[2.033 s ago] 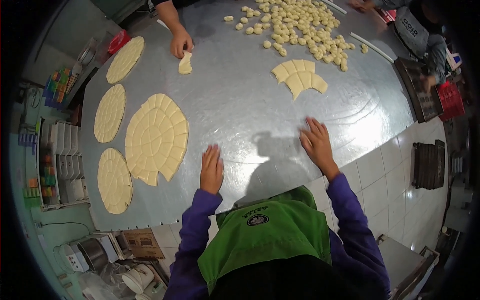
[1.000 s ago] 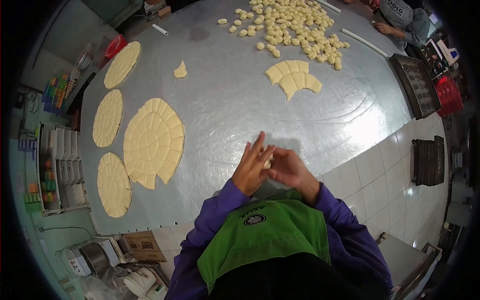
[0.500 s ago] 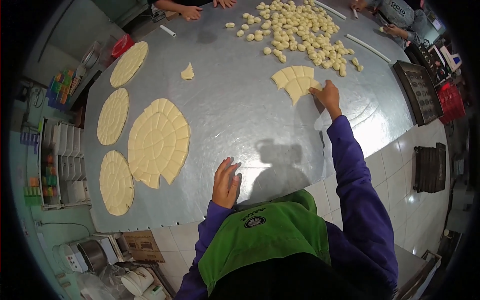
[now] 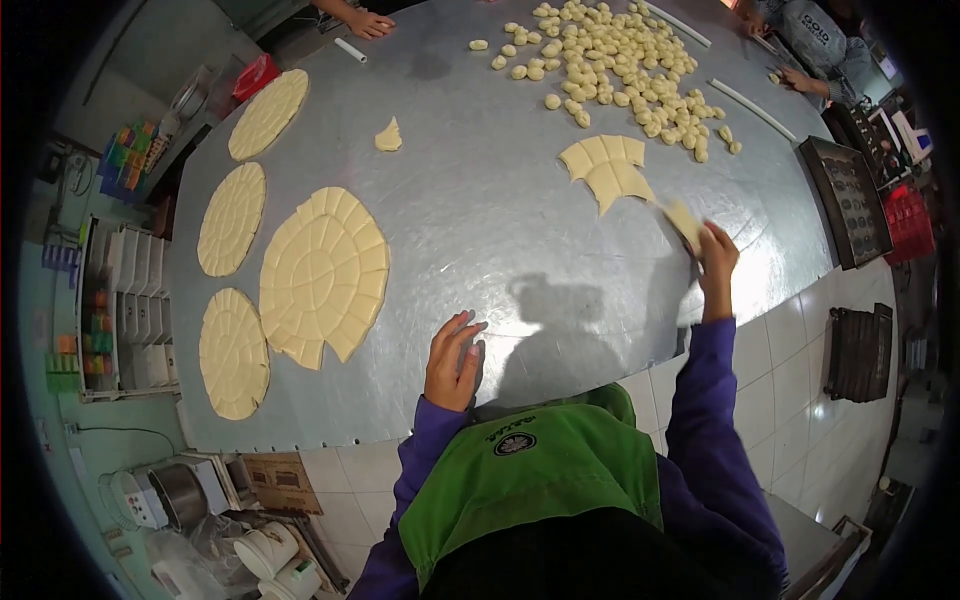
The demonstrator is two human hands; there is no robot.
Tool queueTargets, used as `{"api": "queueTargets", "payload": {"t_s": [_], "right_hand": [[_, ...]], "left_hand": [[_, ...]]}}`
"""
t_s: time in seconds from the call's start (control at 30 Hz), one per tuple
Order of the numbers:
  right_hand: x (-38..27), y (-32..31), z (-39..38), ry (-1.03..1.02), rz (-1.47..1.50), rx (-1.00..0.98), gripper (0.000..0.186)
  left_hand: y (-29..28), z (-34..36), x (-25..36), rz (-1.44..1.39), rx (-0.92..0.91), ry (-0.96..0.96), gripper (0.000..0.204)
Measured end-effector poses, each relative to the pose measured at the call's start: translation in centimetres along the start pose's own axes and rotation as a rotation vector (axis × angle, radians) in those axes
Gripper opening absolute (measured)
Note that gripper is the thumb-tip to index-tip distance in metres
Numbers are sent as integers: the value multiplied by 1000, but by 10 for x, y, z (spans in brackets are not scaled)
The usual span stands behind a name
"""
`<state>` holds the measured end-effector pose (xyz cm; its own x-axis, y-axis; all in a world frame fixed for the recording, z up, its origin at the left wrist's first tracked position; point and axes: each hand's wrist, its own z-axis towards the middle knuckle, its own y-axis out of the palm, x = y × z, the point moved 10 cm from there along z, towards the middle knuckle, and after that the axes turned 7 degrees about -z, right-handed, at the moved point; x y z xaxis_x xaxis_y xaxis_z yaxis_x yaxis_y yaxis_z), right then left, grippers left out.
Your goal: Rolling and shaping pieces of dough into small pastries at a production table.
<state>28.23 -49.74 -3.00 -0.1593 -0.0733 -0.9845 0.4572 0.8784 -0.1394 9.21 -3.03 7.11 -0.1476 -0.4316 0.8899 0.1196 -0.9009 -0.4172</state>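
Note:
My right hand (image 4: 718, 258) grips a pale strip of dough (image 4: 684, 222) by its near end, held above the metal table and a little blurred. Just beyond the strip lies a fan-shaped sheet of scored dough (image 4: 608, 168), apart from it. My left hand (image 4: 453, 362) rests at the table's near edge, fingers spread and nothing in them. To its left is a large scored dough round (image 4: 325, 270) with a notch cut from its near rim. Three smaller scored rounds line the left side, the nearest (image 4: 233, 352) touching or almost touching the large one.
Many small dough balls (image 4: 620, 65) are heaped at the far right, beside white rods (image 4: 752, 108). A dough scrap (image 4: 388, 135) lies at centre left. A dark moulded tray (image 4: 845, 200) stands at the right edge. Other people's hands (image 4: 370, 24) rest on the far side.
My right hand has pulled a strip off the fan-shaped dough and moved right and nearer with it. My left hand has stayed in place.

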Motion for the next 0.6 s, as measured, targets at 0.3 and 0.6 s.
{"api": "queueTargets", "payload": {"t_s": [0.3,0.6], "right_hand": [[-52,36,-184,88,-99,-459,42],[-111,181,-282,-519,-436,-1048,30]], "left_hand": [[60,26,32,1,-236,173,71],[85,9,6,-142,-570,-162,65]]}}
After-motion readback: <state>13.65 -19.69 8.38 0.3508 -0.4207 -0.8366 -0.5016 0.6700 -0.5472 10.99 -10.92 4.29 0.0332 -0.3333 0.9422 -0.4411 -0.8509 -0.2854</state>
